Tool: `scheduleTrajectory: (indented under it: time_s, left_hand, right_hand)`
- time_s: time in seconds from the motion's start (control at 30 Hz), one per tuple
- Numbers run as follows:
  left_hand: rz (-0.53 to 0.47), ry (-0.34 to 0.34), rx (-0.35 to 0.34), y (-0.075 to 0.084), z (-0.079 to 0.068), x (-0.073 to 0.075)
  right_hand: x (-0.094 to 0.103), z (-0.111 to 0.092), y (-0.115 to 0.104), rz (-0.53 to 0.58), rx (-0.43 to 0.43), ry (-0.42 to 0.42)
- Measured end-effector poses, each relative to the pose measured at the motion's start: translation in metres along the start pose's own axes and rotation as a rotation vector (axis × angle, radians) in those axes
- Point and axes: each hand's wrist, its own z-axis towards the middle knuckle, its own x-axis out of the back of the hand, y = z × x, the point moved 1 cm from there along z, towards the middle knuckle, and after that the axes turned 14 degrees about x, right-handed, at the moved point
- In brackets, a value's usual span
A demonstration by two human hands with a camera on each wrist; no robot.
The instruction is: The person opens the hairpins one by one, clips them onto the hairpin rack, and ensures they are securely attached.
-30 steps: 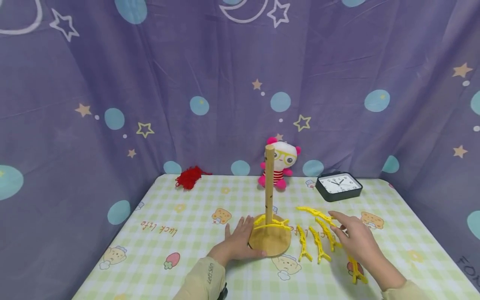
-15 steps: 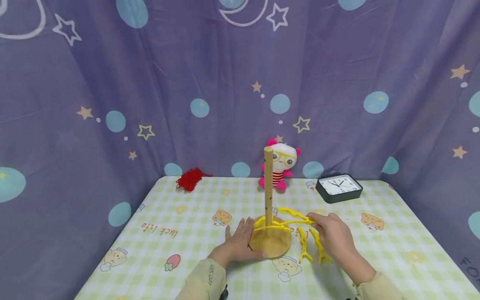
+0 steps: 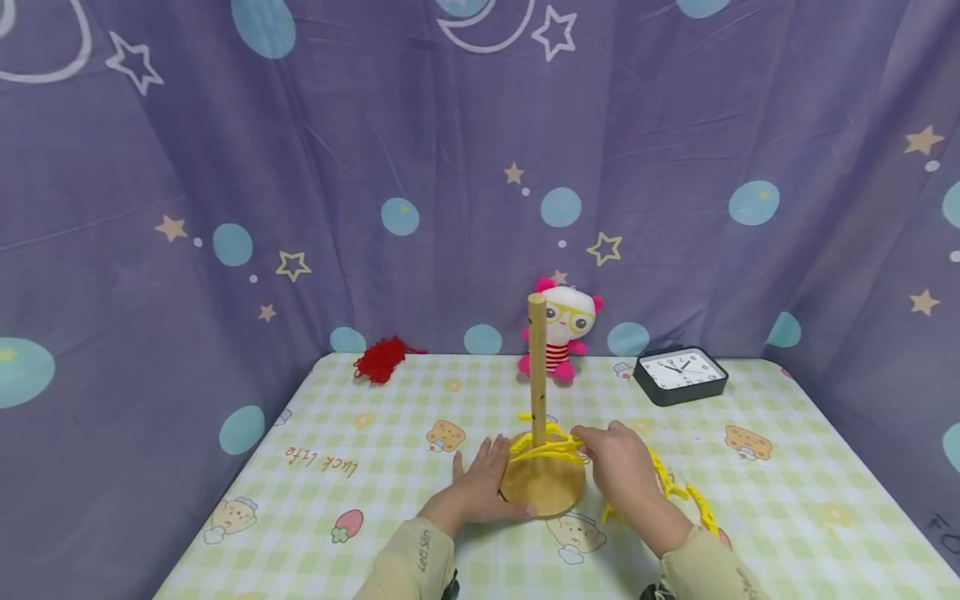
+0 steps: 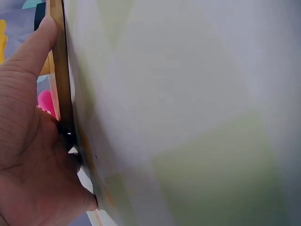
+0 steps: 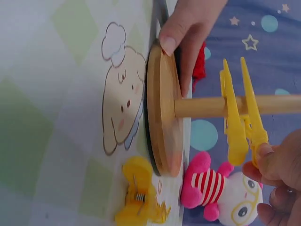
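A round wooden base (image 3: 543,492) with an upright post (image 3: 537,367) stands before me. My left hand (image 3: 472,496) holds the base's left rim, thumb at the front and fingers spread behind. My right hand (image 3: 626,467) pinches the end of a yellow spring hair clip (image 5: 254,110) beside the post; its long arms reach across the post. Another yellow clip (image 5: 235,136) crosses the post low down, close to the held one. Whether the held clip touches the post I cannot tell. Loose yellow clips (image 3: 663,475) lie on the table to the right, partly hidden by my right hand.
At the back edge sit a red bundle of yarn (image 3: 382,360), a pink and white panda toy (image 3: 558,346) behind the post, and a black-framed clock (image 3: 681,375). A checked cloth (image 3: 405,392) covers the table, and a purple curtain (image 3: 420,283) hangs behind it.
My right hand has taken a yellow clip from the row on the right and carried it left, its arms spread, to the post. My left hand stays on the base.
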Motion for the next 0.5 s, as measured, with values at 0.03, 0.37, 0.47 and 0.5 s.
scheduleTrajectory:
  time_s: [0.03, 0.37, 0.47, 0.5]
  left_hand:
    - [-0.002, 0.002, 0.001, 0.0, 0.0, 0.0]
    - [0.009, 0.011, 0.01, 0.0, -0.001, -0.002]
    - [0.006, 0.009, 0.01, 0.0, -0.001, -0.002]
    - [0.005, 0.008, 0.009, 0.0, -0.001, -0.002]
  right_hand:
    - [-0.001, 0.001, -0.002, -0.002, 0.001, -0.009]
    - [-0.003, -0.007, -0.002, 0.136, 0.016, -0.041]
    - [0.001, -0.013, 0.003, 0.179, 0.001, -0.039]
    - [0.003, -0.015, 0.004, 0.189, -0.002, -0.037]
